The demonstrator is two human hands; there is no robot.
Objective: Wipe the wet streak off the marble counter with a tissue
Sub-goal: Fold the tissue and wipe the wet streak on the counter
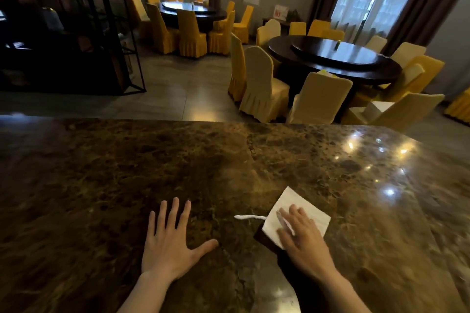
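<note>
A white tissue (292,207) lies flat on the brown marble counter (127,173) near its front right. My right hand (302,239) rests palm down on the tissue's near half, fingers together and pressing it. A thin white wet streak (248,217) runs leftward from the tissue's left edge across the stone. My left hand (173,241) lies flat on the bare counter to the left of the streak, fingers spread, holding nothing.
The counter's far edge (229,121) drops off to a tiled floor. Beyond stand two round dark dining tables (330,58) ringed by yellow-covered chairs (262,89). A black metal shelf (76,33) stands at the back left.
</note>
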